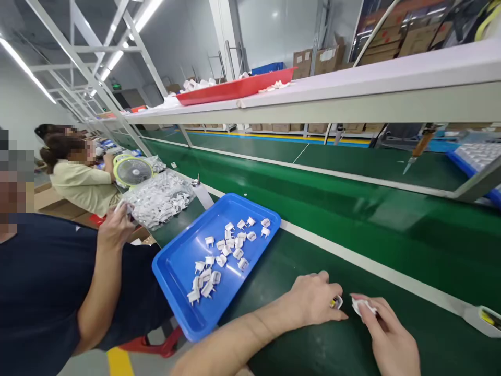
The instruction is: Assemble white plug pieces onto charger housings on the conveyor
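My left hand (315, 300) rests on the green table surface (313, 344), fingers curled around a small white and yellow part (336, 302). My right hand (387, 334) pinches a small white plastic piece (362, 305) just to the right of it. The two hands are close together, nearly touching. A blue tray (183, 261) with several white plug parts (225, 250) lies to the left of my left hand.
A person in a dark shirt (39, 292) sits at my left, their hand (115, 227) by a clear bag of white parts (160, 198). More workers and a small fan (132, 171) are farther left. A green conveyor belt (352, 209) runs ahead; a red tray (235, 86) sits on the upper shelf.
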Demonstrator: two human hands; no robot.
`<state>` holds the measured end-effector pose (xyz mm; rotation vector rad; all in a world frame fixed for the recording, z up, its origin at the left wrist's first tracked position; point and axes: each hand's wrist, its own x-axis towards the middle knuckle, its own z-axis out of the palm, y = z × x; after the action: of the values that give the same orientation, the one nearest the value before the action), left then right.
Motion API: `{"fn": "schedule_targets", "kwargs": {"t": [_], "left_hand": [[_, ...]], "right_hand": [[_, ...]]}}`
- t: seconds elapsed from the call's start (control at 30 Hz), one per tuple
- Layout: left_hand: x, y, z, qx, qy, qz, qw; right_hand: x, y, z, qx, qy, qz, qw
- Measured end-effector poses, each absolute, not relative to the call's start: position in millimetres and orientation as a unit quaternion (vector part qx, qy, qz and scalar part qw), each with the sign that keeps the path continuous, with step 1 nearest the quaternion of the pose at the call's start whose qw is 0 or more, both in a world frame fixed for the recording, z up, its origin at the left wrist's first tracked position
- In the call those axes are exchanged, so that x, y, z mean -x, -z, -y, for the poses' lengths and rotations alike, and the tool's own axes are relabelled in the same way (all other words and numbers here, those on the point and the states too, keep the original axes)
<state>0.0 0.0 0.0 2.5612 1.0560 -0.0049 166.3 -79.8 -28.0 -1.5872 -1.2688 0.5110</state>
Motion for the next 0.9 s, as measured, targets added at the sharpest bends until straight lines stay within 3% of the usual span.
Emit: {"fn": "schedule_targets", "kwargs": {"t": [0.13, 0.57, 0.77, 0.9], "left_hand": [[-9.1, 16.0, 22.0, -0.868, -0.051, -0.446, 0.210], [1.4, 27.2, 15.5, -0.883, -0.087, -0.373, 0.273], [-9.5, 34.9, 28.0, -0.872, -0.095, -0.441, 0.190], [-13.6, 35.4, 33.7, -0.865, -0.095, -0.454, 0.192]], "right_hand": [[-158.3, 24.1, 86.1, 0.633, -0.220, 0.519, 0.530], [-161.4, 41.1, 91.2, 0.619, -0.248, 0.575, 0.474], [-161.9, 44.4, 93.5, 0.628, -0.227, 0.578, 0.468], [-158.8, 38.0, 94.8, 0.618, -0.198, 0.613, 0.451]]}}
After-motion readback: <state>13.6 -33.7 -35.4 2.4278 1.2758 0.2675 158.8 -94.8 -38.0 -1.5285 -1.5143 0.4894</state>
